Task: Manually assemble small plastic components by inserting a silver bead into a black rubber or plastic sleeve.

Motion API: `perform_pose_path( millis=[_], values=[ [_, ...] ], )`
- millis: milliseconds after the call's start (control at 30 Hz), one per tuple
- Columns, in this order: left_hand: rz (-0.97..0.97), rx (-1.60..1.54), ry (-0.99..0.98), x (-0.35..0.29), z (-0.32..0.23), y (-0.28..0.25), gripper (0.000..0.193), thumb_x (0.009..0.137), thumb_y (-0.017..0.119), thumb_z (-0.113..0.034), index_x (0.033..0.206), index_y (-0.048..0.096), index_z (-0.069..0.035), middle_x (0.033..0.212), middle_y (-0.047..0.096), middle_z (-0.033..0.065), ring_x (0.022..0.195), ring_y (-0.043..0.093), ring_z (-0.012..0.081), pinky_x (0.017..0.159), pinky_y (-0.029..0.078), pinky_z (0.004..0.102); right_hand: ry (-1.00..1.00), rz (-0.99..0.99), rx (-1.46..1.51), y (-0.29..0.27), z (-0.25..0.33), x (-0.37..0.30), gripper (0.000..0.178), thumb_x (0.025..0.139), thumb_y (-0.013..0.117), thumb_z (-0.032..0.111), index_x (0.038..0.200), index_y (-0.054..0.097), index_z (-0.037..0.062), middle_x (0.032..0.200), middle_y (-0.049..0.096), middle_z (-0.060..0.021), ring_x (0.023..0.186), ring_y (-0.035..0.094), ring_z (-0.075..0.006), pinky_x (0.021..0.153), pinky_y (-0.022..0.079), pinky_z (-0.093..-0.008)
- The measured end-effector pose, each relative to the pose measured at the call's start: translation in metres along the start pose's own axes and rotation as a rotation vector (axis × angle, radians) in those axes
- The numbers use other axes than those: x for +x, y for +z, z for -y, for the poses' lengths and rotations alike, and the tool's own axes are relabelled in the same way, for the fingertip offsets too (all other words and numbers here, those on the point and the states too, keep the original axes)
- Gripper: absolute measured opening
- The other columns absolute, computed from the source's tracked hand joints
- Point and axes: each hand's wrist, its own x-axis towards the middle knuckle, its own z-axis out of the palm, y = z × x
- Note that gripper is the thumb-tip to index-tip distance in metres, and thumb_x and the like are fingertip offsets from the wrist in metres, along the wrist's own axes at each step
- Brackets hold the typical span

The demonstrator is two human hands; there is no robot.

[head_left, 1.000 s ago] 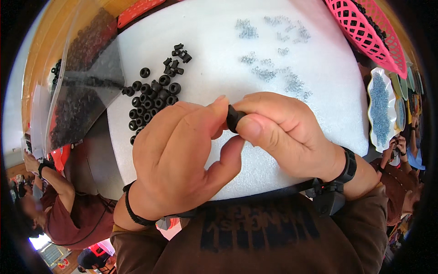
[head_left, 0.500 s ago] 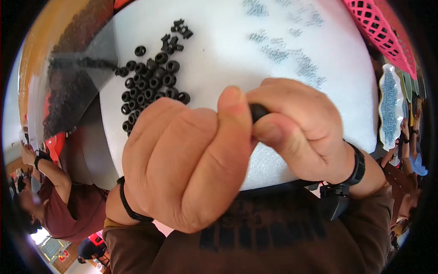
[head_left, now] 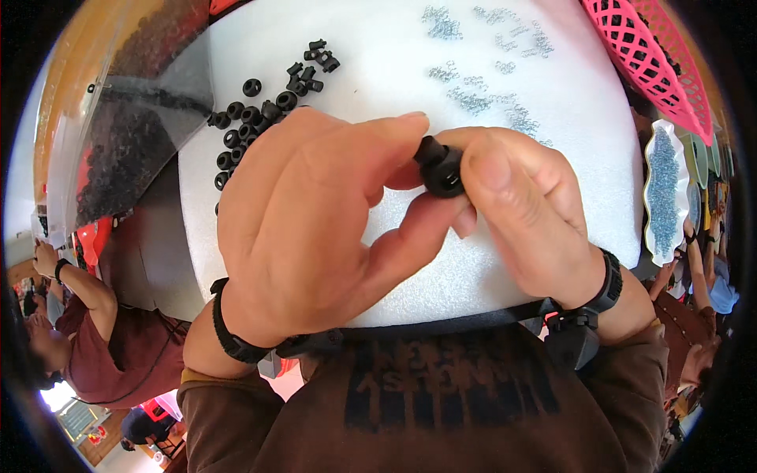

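Observation:
A black ball-shaped cord lock [head_left: 445, 176], its short plunger jutting from the upper left, is held up over the white table mat. My right hand [head_left: 530, 217] pinches its round body from the right, the thumb on the near side. My left hand [head_left: 315, 213] has its index finger and thumb at the other side, against the plunger and below the body. Partly hidden behind that hand lies a pile of round black cord lock bodies [head_left: 251, 115]. Several loose black plungers [head_left: 319, 58] lie farther off. Small metal springs [head_left: 471, 99] are scattered toward the back right.
The white foam mat [head_left: 371, 55] covers the table. A clear plastic bag of black parts [head_left: 146, 150] stands at left. A pink mesh basket [head_left: 631, 59] and a scalloped white tray of springs [head_left: 664, 197] are at right. Another person [head_left: 118, 347] sits at left.
My hands have turned the piece, so its body and plunger now show between them. The left fingers have opened out from a tight curl. My view has shifted slightly.

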Motion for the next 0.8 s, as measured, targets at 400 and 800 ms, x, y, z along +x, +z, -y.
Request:
perform_pose_path(
  millis=[400, 800],
  values=[
    [-0.037, 0.127, 0.100, 0.002, 0.005, -0.003, 0.045, 0.064, 0.074, -0.005, 0.106, 0.059, 0.003, 0.062, 0.051, 0.0010, 0.048, 0.046, 0.0151, 0.043, 0.036, 0.0263, -0.083, 0.021, 0.000, 0.002, 0.009, 0.006, 0.033, 0.097, 0.044, 0.028, 0.090, 0.060, -0.0005, 0.072, 0.054, 0.0003, 0.069, 0.046, -0.0055, 0.064, 0.041, -0.0206],
    [-0.047, 0.051, 0.161, 0.004, -0.001, -0.007, 0.033, 0.066, 0.067, 0.004, 0.097, 0.060, 0.000, 0.057, 0.049, 0.0039, 0.047, 0.047, 0.0187, 0.045, 0.036, 0.0295, 0.019, -0.349, 0.114, -0.036, 0.089, 0.001, 0.033, 0.091, 0.052, 0.036, 0.086, 0.060, 0.0040, 0.061, 0.050, 0.0020, 0.054, 0.044, -0.0064, 0.052, 0.037, -0.0208]
  ],
)
